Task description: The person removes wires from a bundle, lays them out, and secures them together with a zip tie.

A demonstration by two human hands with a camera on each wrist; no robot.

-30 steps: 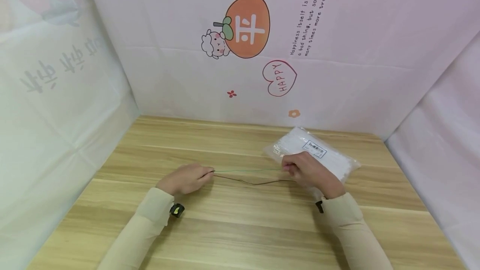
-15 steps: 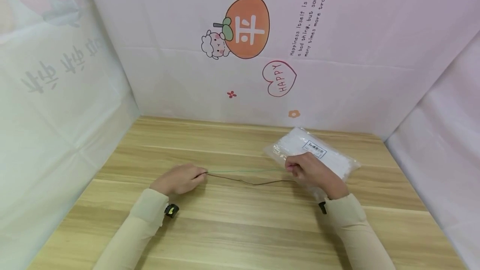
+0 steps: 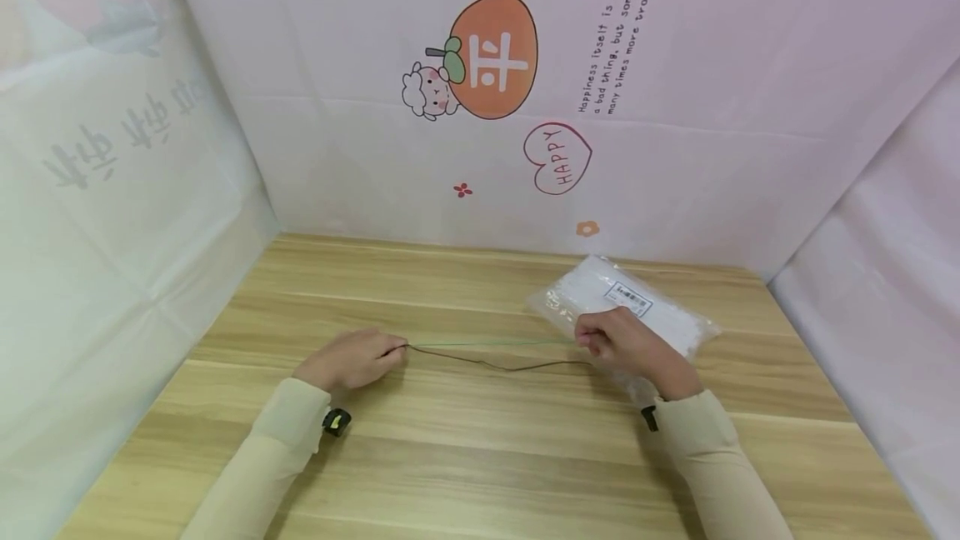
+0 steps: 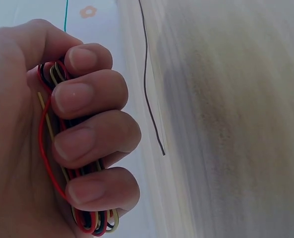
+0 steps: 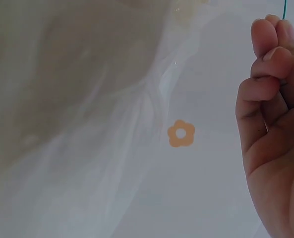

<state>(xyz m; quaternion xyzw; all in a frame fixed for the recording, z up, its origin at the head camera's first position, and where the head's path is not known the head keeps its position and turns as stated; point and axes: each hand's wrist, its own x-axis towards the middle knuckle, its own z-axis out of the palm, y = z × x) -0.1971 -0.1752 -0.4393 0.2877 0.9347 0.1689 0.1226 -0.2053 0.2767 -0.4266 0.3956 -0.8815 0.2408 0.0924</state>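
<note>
My left hand (image 3: 352,359) grips a folded bundle of thin wires (image 4: 91,224) in red, black and yellow, its four fingers curled round it in the left wrist view. A green wire (image 3: 491,344) stretches nearly straight from this hand to my right hand (image 3: 626,352), which pinches it at the fingertips in front of the plastic bag. Below it a dark brown wire (image 3: 506,369) sags between the hands in the head view. One cut end of the brown wire (image 4: 163,152) shows in the left wrist view. The palm of my right hand (image 5: 280,134) faces that wrist's camera.
A clear plastic bag (image 3: 588,282) with white contents and a barcode label (image 3: 628,298) lies at the table's back right, partly behind my right hand. The wooden table (image 3: 450,457) is bounded by printed white cloth (image 3: 360,173) at back and sides.
My left hand has moved left, and my right hand slightly right, so the gap between them is wider. The green wire now spans a longer stretch. The bag stays put.
</note>
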